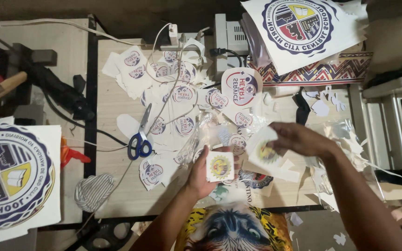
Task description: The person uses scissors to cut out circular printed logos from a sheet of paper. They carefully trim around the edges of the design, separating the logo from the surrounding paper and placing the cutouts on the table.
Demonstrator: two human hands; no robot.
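My left hand [200, 174] holds a small square white cut-out [220, 166] printed with a round yellow emblem, face up over the front of the wooden table [117, 186]. My right hand [301, 138] hovers to the right, fingers closed on another white printed piece [264, 149] with a yellow round design, blurred by motion. Between and behind the hands lies crinkled clear plastic wrap [205, 132]. Many round and cut paper emblems [177, 100] in blue, red and white lie scattered over the table's middle.
Blue-handled scissors [140, 139] lie left of the pile. A large printed crest sheet [12, 174] sits at the left, another [303, 25] at the top right. A white power box [226, 39] with cables stands at the back. A metal press [391, 125] is at the right.
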